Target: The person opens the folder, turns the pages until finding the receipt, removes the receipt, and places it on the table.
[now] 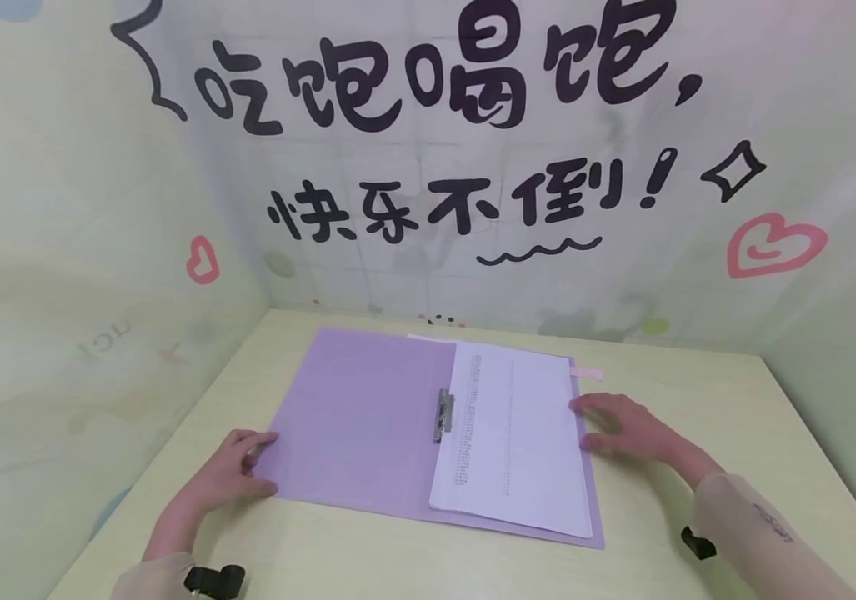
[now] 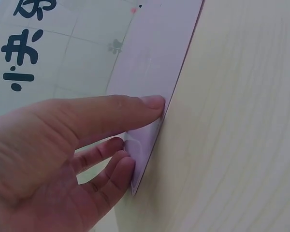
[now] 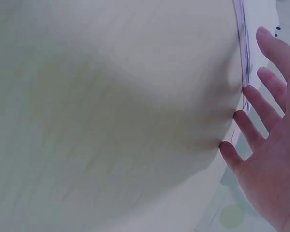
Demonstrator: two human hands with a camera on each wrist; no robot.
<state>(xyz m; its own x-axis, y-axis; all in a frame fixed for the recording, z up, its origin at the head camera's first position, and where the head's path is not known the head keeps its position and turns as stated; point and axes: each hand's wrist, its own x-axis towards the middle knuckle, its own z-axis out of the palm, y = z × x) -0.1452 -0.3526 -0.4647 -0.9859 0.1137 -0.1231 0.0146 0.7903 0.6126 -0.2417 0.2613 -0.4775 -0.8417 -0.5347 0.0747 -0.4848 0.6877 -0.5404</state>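
Note:
A light purple clip folder (image 1: 367, 417) lies opened flat on the table, its bare cover to the left. On its right half rests a stack of white printed sheets (image 1: 540, 450), beside a metal clip (image 1: 443, 415) near the spine. My left hand (image 1: 228, 471) touches the cover's near-left corner; in the left wrist view its thumb lies at one edge and other fingertips meet the adjoining edge. At the opposite side, my right hand (image 1: 626, 425) touches the folder's right edge with spread, fairly straight fingers, as the right wrist view also shows.
A pink tab (image 1: 588, 374) sticks out past the folder's upper right edge. The pale wooden table (image 1: 352, 558) meets printed cloth walls (image 1: 428, 275) at the back and both sides. Black wrist straps (image 1: 215, 581) sit on both sleeves.

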